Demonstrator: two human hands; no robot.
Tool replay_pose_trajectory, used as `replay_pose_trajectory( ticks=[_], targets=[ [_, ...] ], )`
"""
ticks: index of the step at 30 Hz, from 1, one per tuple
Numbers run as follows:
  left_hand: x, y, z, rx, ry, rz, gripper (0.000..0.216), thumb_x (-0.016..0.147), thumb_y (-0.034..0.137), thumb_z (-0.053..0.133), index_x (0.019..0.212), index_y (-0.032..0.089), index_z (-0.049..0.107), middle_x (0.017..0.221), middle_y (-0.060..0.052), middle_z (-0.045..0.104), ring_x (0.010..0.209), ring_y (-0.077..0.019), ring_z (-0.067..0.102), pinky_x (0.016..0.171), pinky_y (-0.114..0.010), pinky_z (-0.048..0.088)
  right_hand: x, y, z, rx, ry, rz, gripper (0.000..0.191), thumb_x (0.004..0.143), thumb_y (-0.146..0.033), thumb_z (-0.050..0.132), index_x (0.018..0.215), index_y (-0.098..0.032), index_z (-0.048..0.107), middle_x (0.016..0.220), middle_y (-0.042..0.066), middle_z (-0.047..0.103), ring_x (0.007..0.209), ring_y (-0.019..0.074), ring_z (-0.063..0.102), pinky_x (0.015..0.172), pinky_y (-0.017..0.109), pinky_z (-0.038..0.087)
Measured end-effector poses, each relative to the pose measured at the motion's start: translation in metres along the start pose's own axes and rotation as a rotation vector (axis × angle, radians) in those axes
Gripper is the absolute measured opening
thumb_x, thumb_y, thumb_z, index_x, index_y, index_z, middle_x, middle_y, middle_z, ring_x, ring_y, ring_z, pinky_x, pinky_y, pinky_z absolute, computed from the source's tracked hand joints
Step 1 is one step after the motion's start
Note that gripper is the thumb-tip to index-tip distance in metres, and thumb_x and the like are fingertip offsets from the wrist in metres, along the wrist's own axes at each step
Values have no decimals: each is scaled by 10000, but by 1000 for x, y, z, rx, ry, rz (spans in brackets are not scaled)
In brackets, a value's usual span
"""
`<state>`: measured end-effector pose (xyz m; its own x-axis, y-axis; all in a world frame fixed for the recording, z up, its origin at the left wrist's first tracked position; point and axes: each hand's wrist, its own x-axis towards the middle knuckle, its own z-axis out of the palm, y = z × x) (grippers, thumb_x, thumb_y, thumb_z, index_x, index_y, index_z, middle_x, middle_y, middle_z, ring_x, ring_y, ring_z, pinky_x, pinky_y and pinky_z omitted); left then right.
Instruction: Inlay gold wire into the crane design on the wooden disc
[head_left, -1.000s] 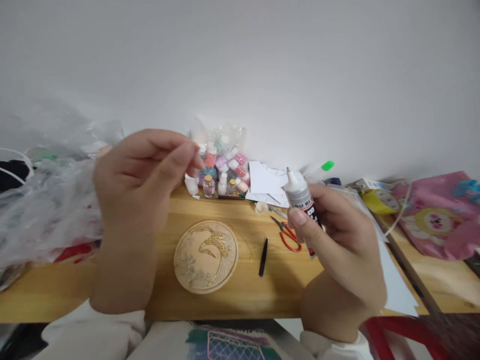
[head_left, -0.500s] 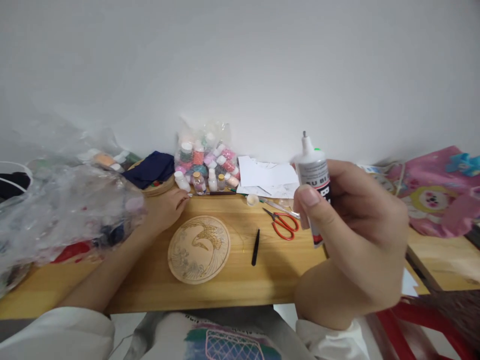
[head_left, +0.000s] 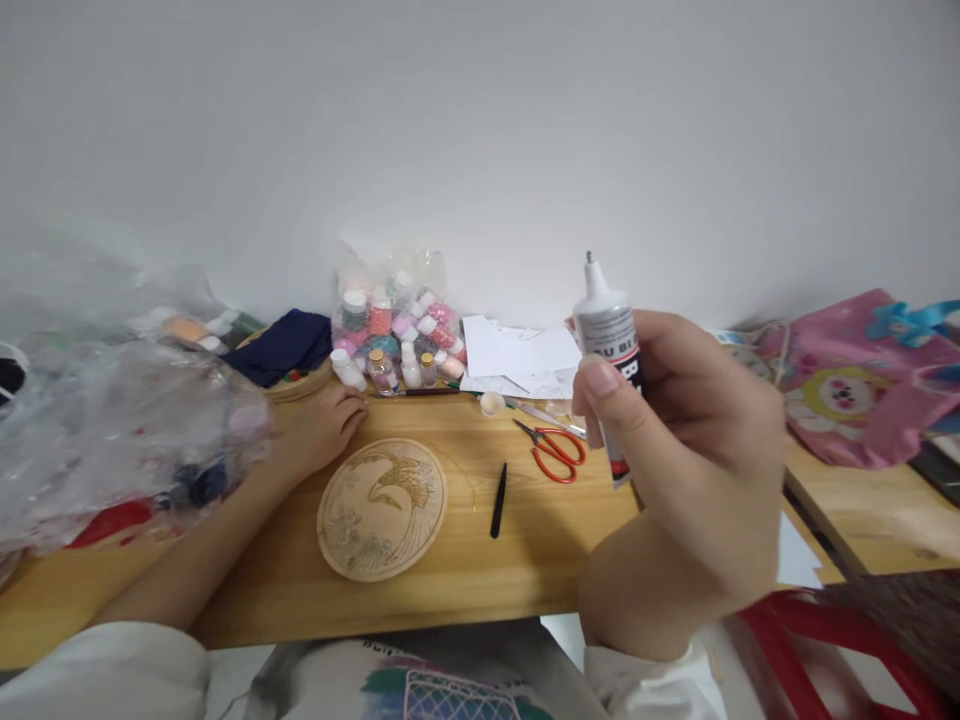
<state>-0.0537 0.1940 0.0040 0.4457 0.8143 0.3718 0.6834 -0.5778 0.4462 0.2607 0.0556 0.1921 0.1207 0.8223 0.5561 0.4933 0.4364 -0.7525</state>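
Observation:
My right hand (head_left: pixel 686 450) is closed round a glue tube (head_left: pixel 611 335), raised above the table. The tube's white nozzle with a thin metal tip points up, and my thumb presses its printed side. On the tabletop, my left hand (head_left: pixel 330 425) rests with loosely bent fingers and holds nothing I can see. Beside it lies a round wooden disc (head_left: pixel 382 510) with a crane design in gold-coloured lines. Black tweezers (head_left: pixel 499 500) and red-handled scissors (head_left: pixel 555 452) lie to the disc's right.
Small bottles (head_left: pixel 382 372) and a clear bag of coloured jars (head_left: pixel 390 310) stand by the wall. White papers (head_left: pixel 521 360) lie beside them. A plastic bag (head_left: pixel 150 420) and dark blue cloth (head_left: pixel 285 348) are at left, a pink bag (head_left: pixel 862 390) at right.
The view has shifted slightly right, so things appear further left. My left hand has drawn back a little from the small bottles. My right hand still holds the glue tube upright.

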Motion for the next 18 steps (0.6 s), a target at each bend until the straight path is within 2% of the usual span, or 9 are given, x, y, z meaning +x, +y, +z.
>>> replay_pose_trajectory(
  ticks=[5,12,14,16,18],
  targets=[
    [-5,-12,6,85,-17,-30,339,934,405,413,831,201,663,987,-87,696,949,-242,630,922,-417,526,2,0,1,1,-8,3,157,922,-373,638,1014,-250,669,651,-38,543,536,107,432,489,282,363],
    [-13,-22,12,120,8,-1,368,1005,363,391,925,170,694,1058,-65,692,975,-211,661,921,-353,546,3,2,3,-2,-22,-3,167,927,-382,630,1027,-253,663,647,-45,546,537,98,442,499,276,382],
    [-13,-26,15,123,-1,17,329,1014,366,433,967,168,692,1095,-67,682,990,-210,661,919,-366,556,3,3,3,-10,-29,-5,158,929,-373,629,1031,-257,661,645,-46,547,542,98,451,507,276,391],
    [-13,-30,17,127,-24,40,267,998,371,531,1106,163,658,1175,-81,652,1036,-219,649,921,-407,563,4,3,3,-32,-35,-14,157,925,-370,636,1029,-255,664,642,-43,546,541,99,455,497,277,386],
    [-14,-33,19,131,-47,57,330,973,367,604,1231,162,599,1243,-99,618,1073,-227,635,918,-438,565,4,3,2,-56,-38,-21,160,922,-372,641,1024,-251,667,645,-36,552,537,100,455,478,279,366]
  ],
)
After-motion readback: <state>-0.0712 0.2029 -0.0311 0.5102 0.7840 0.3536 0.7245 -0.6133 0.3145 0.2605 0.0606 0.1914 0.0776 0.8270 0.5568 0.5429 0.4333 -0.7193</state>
